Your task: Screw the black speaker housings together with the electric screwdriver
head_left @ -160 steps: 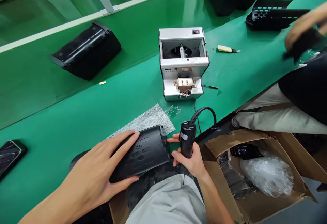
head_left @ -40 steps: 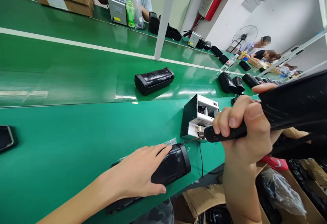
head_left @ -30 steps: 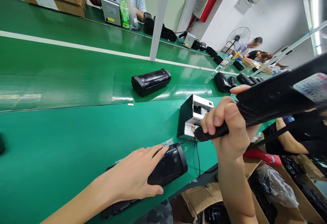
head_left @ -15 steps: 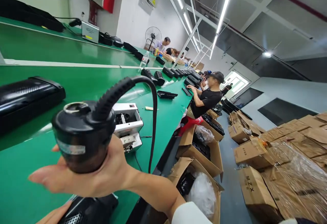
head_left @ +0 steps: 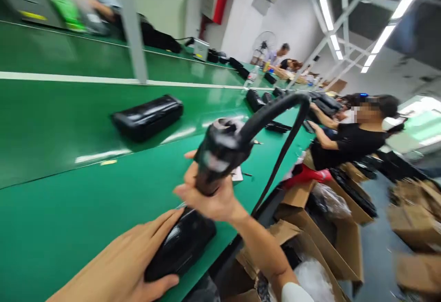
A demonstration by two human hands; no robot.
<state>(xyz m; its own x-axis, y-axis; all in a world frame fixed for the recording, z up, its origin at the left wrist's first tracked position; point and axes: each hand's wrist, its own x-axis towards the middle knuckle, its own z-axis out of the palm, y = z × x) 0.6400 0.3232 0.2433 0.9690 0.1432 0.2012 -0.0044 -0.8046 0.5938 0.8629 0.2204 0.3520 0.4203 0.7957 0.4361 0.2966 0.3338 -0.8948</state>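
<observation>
Your left hand (head_left: 126,254) clasps the black casing (head_left: 184,240) near the front edge of the green bench (head_left: 72,215); your right hand (head_left: 215,203) grips the corded tool (head_left: 220,153) above its far end. The step appears to be steadying and aligning; the next move seemingly calls for a firm hold. Tip contact is hidden.

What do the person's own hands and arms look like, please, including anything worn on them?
The left hand and right hand wear no gloves; no ring or watch can be made out, though the view is blurred. The right forearm is bare up to a plain, whitish sleeve at the bottom edge. The left forearm shows no sleeve within the picture.
</observation>
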